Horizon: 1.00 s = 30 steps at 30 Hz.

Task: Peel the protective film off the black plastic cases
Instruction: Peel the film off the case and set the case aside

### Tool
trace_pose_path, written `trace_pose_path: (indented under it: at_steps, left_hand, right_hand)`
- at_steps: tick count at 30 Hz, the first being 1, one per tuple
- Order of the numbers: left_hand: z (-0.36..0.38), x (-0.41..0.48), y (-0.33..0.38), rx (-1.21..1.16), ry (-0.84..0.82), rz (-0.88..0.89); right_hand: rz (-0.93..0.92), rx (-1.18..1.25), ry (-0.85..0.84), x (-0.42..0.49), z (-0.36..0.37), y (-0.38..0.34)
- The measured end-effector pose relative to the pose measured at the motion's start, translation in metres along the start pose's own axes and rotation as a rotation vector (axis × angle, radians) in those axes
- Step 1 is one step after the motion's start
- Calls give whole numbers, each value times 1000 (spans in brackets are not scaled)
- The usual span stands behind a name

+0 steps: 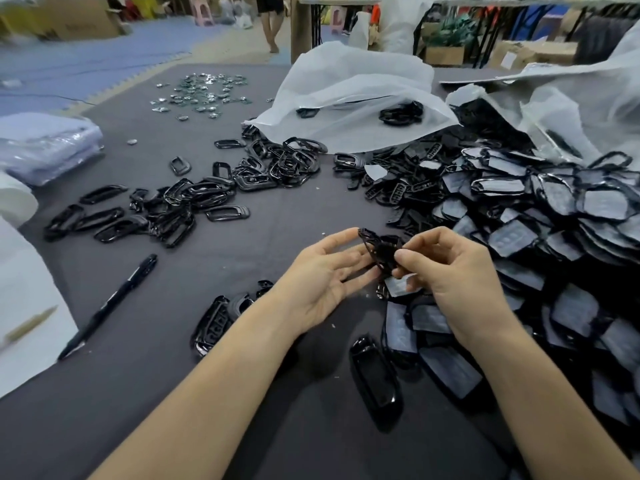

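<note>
Two bare forearms reach in from the near edge of the table (173,393), which is covered in dark grey cloth.

Between the hands, above the table's middle, one black case (379,252) is held upright on edge. The left hand (322,271) lies palm up with its fingers nearly straight, and their tips rest against the case's left side. The right hand (446,268) is curled, with thumb and forefinger pinching the case's right side. One pale grey film patch (398,285) shows just under the right thumb. Whether it is joined to the held case cannot be told.

One glossy case (375,375) lies alone on the cloth below the right wrist. One black pen (110,303) lies at a slant towards the left edge.

Film-covered cases (554,237) are heaped along the whole right side, far too many to count. Each shows a grey, cloudy face.

Open frames (194,195), black and shiny, are scattered in a loose band across the table's middle and left. They number several dozen.

At least two white bags (346,98) slump open at the far edge, with more black parts inside. Silvery pieces (204,91) are strewn near the far left corner, too small to count. One wrapped stack (45,147) of pale sheets sits at the left edge.
</note>
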<state>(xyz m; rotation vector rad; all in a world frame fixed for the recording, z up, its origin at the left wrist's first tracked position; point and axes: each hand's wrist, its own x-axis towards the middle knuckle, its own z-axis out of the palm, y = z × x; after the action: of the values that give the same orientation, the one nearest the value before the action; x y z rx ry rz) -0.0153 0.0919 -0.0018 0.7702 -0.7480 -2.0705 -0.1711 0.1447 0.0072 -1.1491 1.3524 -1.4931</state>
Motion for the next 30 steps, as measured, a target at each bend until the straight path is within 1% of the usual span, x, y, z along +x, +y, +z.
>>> trace_pose_path:
  at_steps: [3, 7, 14, 21, 25, 30]
  left_hand:
    - [0, 0, 0, 47, -37, -7]
    - [-2, -1, -1, 121, -86, -1]
    - [-2, -1, -1, 134, -149, 28]
    - [-3, 0, 0, 102, -183, 49]
    - [-3, -2, 1, 74, -211, 41]
    - [-2, -3, 2, 52, -237, 34]
  right_hand:
    - [-3, -21, 16, 1, 0, 0]
    - [4, -28, -11, -1, 2, -2]
    - [27, 13, -67, -2, 1, -8]
    - [57, 86, 21, 0, 0, -11]
    - [16, 31, 81, 0, -2, -13]
    - [58, 136, 85, -1, -5, -16]
